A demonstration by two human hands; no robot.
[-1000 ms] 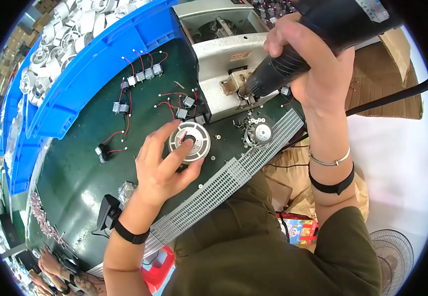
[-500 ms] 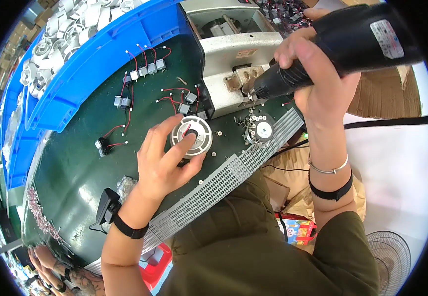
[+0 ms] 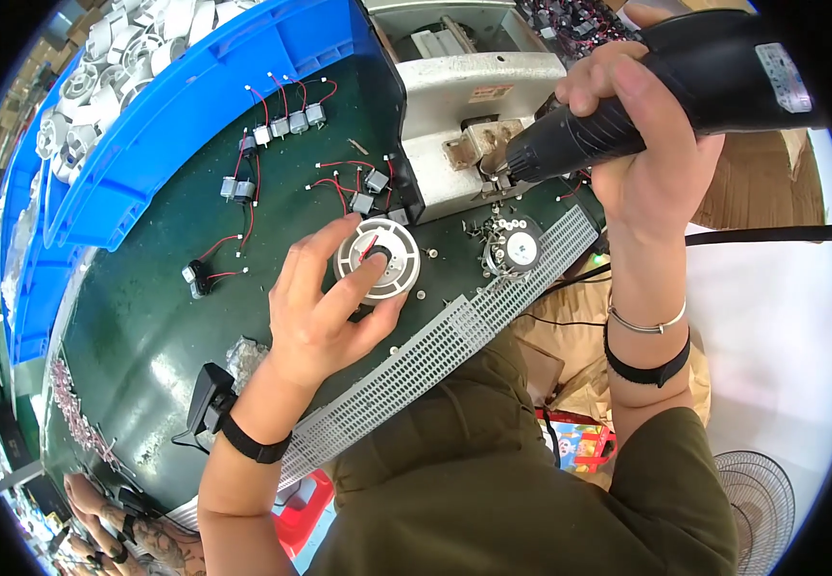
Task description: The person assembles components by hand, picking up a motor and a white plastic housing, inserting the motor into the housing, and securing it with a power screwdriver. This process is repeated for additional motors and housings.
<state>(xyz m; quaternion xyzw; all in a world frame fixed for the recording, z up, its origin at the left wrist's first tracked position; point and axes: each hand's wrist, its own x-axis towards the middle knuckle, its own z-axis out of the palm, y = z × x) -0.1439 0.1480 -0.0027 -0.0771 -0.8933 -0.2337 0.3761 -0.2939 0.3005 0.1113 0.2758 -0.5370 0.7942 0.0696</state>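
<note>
1. A black power screwdriver (image 3: 723, 72) is gripped by the right hand (image 3: 651, 144), its fingers wrapped around the body; the nose is aimed at the front of a pale metal machine (image 3: 474, 96). Whether contact is made cannot be told.
2. A white round part (image 3: 401, 264) is held on the green table (image 3: 166, 326) by the left hand (image 3: 325, 312), spread half-wide across it, one fingertip placed near its centre.
3. Beyond the part, room is narrowed by red-wired motors (image 3: 362, 204) and the machine's lower corner.
4. The table's near edge is lined by a perforated strip (image 3: 440, 350); a dark disc (image 3: 522, 248) bearing screws is set beside it.
5. Leftward, a broad green stretch is bounded by a blue bin (image 3: 205, 120).
</note>
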